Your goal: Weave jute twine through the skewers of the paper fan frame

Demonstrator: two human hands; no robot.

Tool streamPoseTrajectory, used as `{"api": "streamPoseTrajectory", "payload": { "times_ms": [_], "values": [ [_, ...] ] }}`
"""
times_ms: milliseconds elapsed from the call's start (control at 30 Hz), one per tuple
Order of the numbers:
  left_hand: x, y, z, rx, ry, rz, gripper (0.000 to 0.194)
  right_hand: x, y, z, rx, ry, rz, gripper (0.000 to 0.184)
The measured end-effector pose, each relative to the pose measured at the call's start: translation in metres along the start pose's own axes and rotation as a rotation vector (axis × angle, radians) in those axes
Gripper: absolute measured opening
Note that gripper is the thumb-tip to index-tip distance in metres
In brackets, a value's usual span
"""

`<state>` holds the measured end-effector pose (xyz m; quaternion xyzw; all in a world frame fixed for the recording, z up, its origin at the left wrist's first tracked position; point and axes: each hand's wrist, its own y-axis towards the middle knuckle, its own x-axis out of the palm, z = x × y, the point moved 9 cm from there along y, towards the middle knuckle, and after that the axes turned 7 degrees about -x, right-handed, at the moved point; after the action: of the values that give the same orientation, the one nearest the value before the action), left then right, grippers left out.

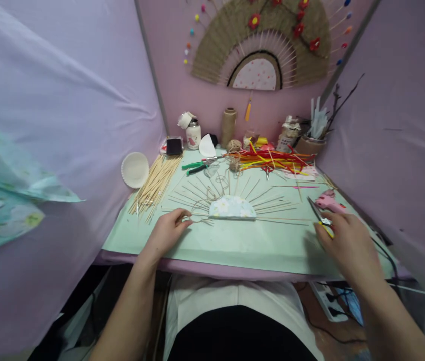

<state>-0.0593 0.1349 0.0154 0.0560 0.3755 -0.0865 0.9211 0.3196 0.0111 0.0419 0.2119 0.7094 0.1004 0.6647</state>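
Note:
A half-round piece of flowered fabric (232,207) lies in the middle of the table, with thin sticks (274,202) fanning out from it. To its left, my left hand (171,228) is closed in a pinch on a thin length of twine (199,219) beside the lowest sticks. On the right, my right hand (348,240) has its fingers closed at the yellow handles of a pair of scissors (318,213), whose blades point away to the upper left. Part of the handles is hidden under the fingers. A pink glue gun (331,201) lies just beyond that hand.
Bundled bamboo sticks (156,185) and a white paper bowl (135,170) sit at the left. Green-handled pliers (196,166), red and yellow pipe cleaners (276,161), a brown roll (228,128) and jars stand behind. The glue gun's black cord (387,253) crosses the right edge.

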Motion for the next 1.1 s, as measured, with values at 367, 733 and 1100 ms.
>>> {"api": "streamPoseTrajectory", "payload": {
  "times_ms": [367, 733, 1100],
  "values": [
    [0.013, 0.007, 0.015, 0.173, 0.291, -0.159, 0.017, 0.068, 0.017, -0.228, -0.389, 0.296, -0.171, 0.030],
    [0.024, 0.013, 0.001, 0.181, 0.324, -0.161, 0.018, 0.084, 0.015, -0.261, -0.323, 0.216, -0.073, 0.022],
    [-0.009, 0.019, -0.008, 0.188, 0.356, -0.080, 0.021, 0.044, -0.006, -0.182, -0.419, 0.394, -0.288, 0.016]
  ]
}}
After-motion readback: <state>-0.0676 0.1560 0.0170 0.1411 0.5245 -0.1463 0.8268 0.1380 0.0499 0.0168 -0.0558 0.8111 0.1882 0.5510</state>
